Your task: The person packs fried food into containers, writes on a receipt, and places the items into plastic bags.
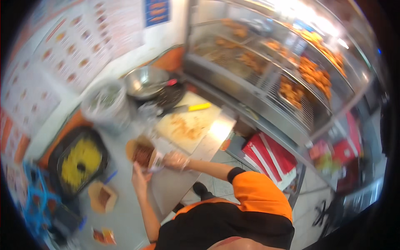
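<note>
My left hand (140,178) is bare and holds a brown paper food box (132,148) from its near side. Dark brown food (143,155) fills the open box. On its right, my right hand (175,160) wears a clear plastic glove, its fingers bunched against a white piece (158,160) at the box's edge. Blur hides whether that piece belongs to the box and whether the gloved hand grips it. Beyond my right hand lies a cutting board (165,125) strewn with brown crumbs. A knife with a yellow handle (200,107) rests across the board's far part.
Left on the steel counter (125,200) are a black tray (53,168) of yellow food, another paper box (101,197) and sachets (103,236). A plastic tub (106,103) and metal bowl (147,82) stand behind. A heated display cabinet (250,90) holds fried food; red-and-white boxes (268,156) sit below.
</note>
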A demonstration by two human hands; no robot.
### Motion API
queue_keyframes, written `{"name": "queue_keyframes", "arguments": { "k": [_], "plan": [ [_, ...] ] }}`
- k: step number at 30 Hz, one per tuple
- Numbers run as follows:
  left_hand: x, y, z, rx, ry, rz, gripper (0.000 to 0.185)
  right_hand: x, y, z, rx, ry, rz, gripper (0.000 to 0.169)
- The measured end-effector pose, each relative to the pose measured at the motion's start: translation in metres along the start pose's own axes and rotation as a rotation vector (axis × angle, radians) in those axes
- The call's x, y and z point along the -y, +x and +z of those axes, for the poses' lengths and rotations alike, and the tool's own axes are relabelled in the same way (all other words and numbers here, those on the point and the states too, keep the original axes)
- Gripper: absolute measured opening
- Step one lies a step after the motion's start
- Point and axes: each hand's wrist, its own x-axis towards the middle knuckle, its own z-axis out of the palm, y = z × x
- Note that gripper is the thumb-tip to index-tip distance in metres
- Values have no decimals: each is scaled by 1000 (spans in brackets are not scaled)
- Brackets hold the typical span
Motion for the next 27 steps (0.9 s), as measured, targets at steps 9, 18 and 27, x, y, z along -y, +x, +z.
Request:
{"name": "queue_keyframes", "arguments": {
  "k": [9, 18, 27],
  "plan": [
    [34, -1, -9, -74, -151, -108, 93, 7, 4, -10, 167, -97, 68, 21],
    [48, -54, 23, -824, 216, 679, 53, -71, -70, -346, -848, -575, 886, 25],
    [-83, -81, 306, 341, -220, 950, 14, -169, -139, -742, -1274, -600, 1277, 62]
  ]
}}
